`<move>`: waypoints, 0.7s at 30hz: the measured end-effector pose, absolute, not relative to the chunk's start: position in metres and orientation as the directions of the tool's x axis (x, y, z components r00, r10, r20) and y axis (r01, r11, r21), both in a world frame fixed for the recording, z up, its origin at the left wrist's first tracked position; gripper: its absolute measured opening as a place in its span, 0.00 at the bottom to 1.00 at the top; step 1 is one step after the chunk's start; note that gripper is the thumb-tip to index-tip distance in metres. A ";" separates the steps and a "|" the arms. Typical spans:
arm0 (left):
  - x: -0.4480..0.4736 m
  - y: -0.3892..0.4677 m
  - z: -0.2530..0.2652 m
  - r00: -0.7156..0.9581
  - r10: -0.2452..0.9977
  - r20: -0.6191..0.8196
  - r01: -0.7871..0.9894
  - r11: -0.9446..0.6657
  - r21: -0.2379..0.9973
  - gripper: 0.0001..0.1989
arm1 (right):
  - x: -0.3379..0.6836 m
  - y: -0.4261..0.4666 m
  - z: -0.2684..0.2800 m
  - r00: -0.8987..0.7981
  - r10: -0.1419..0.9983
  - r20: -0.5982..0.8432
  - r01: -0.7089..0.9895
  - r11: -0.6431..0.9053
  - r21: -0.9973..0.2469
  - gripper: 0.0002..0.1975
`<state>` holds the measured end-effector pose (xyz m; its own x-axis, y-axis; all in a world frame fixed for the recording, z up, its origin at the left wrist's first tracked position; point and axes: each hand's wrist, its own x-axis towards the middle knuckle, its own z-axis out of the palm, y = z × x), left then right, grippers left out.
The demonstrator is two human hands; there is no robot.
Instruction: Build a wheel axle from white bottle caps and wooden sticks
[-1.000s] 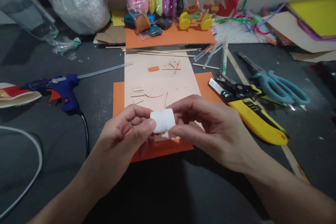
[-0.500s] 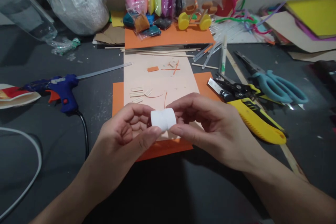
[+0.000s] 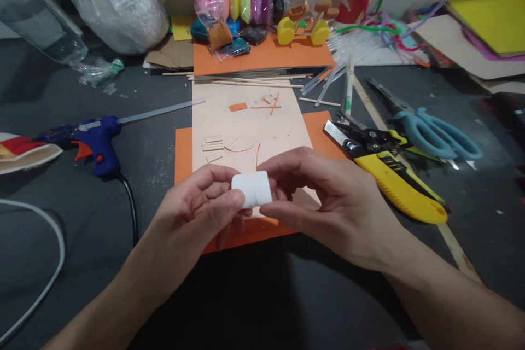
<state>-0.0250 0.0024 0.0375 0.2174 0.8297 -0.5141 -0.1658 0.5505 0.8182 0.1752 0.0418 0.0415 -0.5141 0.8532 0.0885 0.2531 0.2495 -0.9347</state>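
Observation:
A small white cylinder (image 3: 251, 188), with a seam line running round it near its right end, is held above the papers. My left hand (image 3: 205, 202) pinches its left end between thumb and curled fingers. At the other end, my right hand (image 3: 324, 197) has its thumb under the lower edge and its index finger by the top edge; its other fingers are curled behind and partly hidden. Beneath lies a cream sheet (image 3: 246, 123) on orange paper (image 3: 320, 131). Short cut sticks (image 3: 212, 145) and thin orange strips (image 3: 264, 108) rest on the sheet.
To the left lies a blue glue gun (image 3: 98, 145) with its cord. A yellow utility knife (image 3: 397, 186), pliers (image 3: 369, 134) and teal-handled scissors (image 3: 430, 134) are at the right. Bagged clay (image 3: 233, 8) and a yellow-wheeled model (image 3: 305, 27) stand at the back.
The white cylinder has shifted slightly left and tilted, its right end now lower, and the seam line shows more clearly. My right fingers have loosened a little around its right end.

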 end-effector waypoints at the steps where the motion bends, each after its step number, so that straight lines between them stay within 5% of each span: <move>1: -0.025 0.002 0.037 0.211 0.837 -0.505 -0.180 0.541 0.822 0.15 | 0.175 0.042 0.042 -0.509 0.857 0.083 0.251 0.240 -0.938 0.10; 14: -0.020 0.000 0.040 0.210 0.877 -0.431 -0.205 0.471 0.858 0.07 | 0.176 0.040 0.040 -0.533 0.836 0.132 0.331 0.349 -0.877 0.09; 21: -0.024 0.003 0.036 0.225 0.844 -0.488 -0.187 0.529 0.828 0.11 | 0.178 0.041 0.040 -0.541 0.834 0.105 0.273 0.293 -0.916 0.14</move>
<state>-0.0237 0.0026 0.0357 0.2248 0.8436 -0.4877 -0.1871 0.5286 0.8280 0.1781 0.0411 0.0404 -0.5412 0.8343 0.1053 0.2730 0.2927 -0.9164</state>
